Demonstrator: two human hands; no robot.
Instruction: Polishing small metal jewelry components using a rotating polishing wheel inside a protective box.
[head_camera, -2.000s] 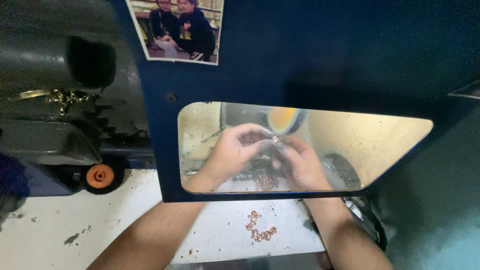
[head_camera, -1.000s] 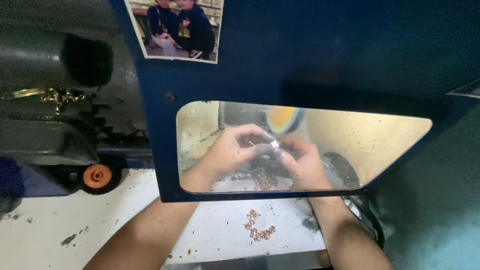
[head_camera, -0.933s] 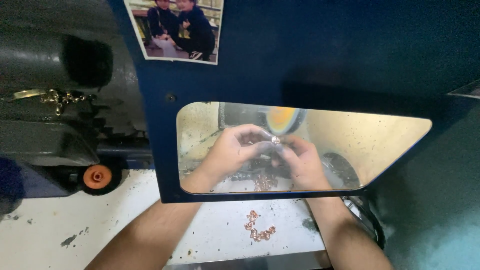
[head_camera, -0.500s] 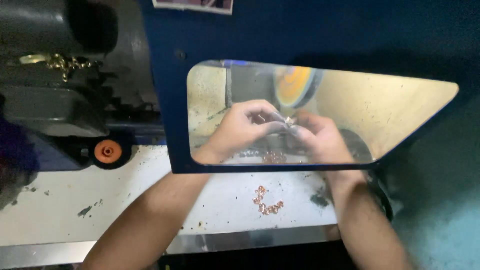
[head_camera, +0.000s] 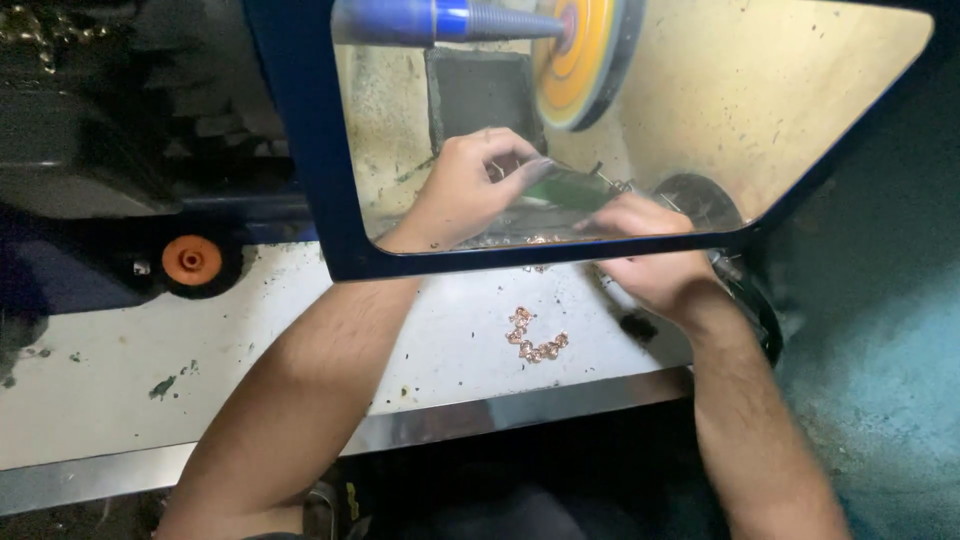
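Observation:
Behind the clear window of a blue guard (head_camera: 300, 150), my left hand (head_camera: 465, 190) pinches one end of a dark green bar (head_camera: 562, 190) below a yellow and orange buffing wheel (head_camera: 582, 55) on a blue spindle (head_camera: 440, 20). My right hand (head_camera: 655, 260) is blurred, with curled fingers at the bar's other end, half under the guard's lower edge. I cannot tell whether it grips anything. A small heap of copper-coloured pieces (head_camera: 535, 335) lies on the white bench (head_camera: 120, 350) between my forearms.
An orange round knob (head_camera: 190, 260) sits on the dark machine body (head_camera: 100, 130) at the left. A metal strip (head_camera: 520, 405) edges the bench front. A dark round object (head_camera: 700, 200) lies behind my right hand, and a teal floor (head_camera: 880, 380) shows at the right.
The view has dropped closer, so the wheel and spindle now show in the window. My right hand has slid down toward the guard's lower edge, and a green bar now shows between my hands.

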